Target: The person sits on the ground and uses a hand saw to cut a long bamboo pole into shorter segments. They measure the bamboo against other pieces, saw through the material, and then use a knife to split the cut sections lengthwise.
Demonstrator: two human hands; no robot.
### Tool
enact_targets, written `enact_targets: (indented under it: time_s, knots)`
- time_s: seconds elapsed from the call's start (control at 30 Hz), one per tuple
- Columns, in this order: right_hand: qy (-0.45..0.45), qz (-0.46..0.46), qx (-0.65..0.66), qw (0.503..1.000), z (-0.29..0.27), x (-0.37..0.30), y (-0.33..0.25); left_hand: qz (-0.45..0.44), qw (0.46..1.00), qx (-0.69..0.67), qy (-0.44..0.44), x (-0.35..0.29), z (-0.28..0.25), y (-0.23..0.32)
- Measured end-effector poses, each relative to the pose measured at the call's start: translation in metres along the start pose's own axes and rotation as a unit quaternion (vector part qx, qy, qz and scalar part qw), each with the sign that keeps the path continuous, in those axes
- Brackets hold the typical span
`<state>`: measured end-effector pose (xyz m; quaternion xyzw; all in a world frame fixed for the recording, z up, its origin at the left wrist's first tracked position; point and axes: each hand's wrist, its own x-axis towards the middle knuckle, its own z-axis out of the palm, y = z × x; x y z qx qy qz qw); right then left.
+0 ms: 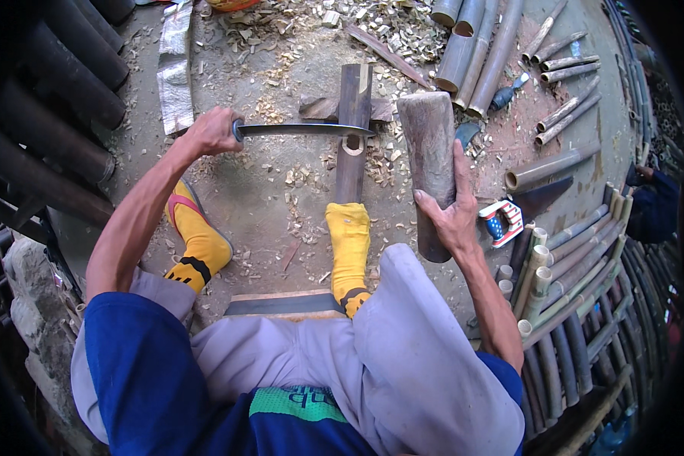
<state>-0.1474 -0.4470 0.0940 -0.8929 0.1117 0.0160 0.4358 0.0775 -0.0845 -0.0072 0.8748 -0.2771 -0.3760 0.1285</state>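
Note:
My left hand (pixel 214 132) is closed round the handle of a long knife (pixel 300 130). Its dark blade reaches right, with the tip over a dark bamboo tube (pixel 349 171), just above a pale oval cut in the tube's wall. The tube lies lengthwise away from me, its middle or far part over a wooden block (pixel 318 108). My foot in a yellow sock (pixel 348 235) presses on its near end. My right hand (pixel 454 218) grips a thick, worn wooden mallet (pixel 427 144) by its lower part, thumb and fingers on either side.
Wood chips litter the ground. At the right lie a handsaw (pixel 503 223), short bamboo sticks (pixel 568 72) and a rack of bamboo tubes (pixel 585 251). Larger bamboo tubes (pixel 479 57) lie at the back right. Dark thick tubes (pixel 61 76) line the left. Another person (pixel 653 201) shows at the far right.

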Motion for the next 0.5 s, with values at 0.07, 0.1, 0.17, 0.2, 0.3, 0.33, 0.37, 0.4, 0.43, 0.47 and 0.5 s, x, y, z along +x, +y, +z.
enact_targets:
  time_s: [0.07, 0.1, 0.17, 0.2, 0.3, 0.33, 0.37, 0.4, 0.43, 0.47, 0.5]
  knots:
    - [0.019, 0.0, 0.029, 0.999, 0.004, 0.0, -0.007, -0.003, 1.0, 0.014, -0.003, 0.002, 0.0, -0.001]
    - [-0.015, 0.005, 0.0, 1.0, 0.007, -0.001, -0.001, 0.001, 1.0, 0.02, 0.0, 0.003, 0.001, -0.001]
    - [-0.081, 0.017, -0.061, 0.995, 0.016, -0.003, 0.016, 0.011, 1.0, 0.016, -0.007, 0.006, 0.002, -0.002]
    - [-0.128, 0.059, -0.059, 0.988, 0.011, 0.006, 0.008, 0.015, 1.0, 0.005, -0.015, 0.007, 0.0, -0.002]
    - [-0.22, 0.128, -0.031, 0.967, -0.016, 0.035, -0.023, 0.022, 1.0, 0.004, -0.019, 0.007, -0.001, -0.003]
    - [-0.154, 0.103, 0.008, 0.983, -0.016, 0.034, -0.03, 0.022, 1.0, 0.009, -0.019, 0.006, -0.001, -0.006]
    - [-0.089, 0.08, 0.044, 0.992, -0.016, 0.03, -0.037, 0.024, 0.999, 0.012, -0.019, 0.006, -0.001, -0.004]
    - [-0.022, 0.056, 0.08, 0.995, -0.015, 0.028, -0.04, 0.025, 0.999, 0.015, -0.02, 0.006, -0.002, -0.002]
    - [0.051, -0.027, 0.075, 0.995, -0.01, 0.029, -0.033, 0.026, 0.999, 0.018, -0.02, 0.006, -0.003, 0.0]
    - [0.09, -0.029, 0.116, 0.989, -0.001, 0.026, -0.027, 0.02, 0.999, 0.025, -0.037, 0.007, -0.004, -0.001]
    - [0.13, -0.03, 0.153, 0.979, 0.014, 0.018, -0.024, 0.018, 0.998, 0.031, -0.054, 0.01, -0.004, -0.004]
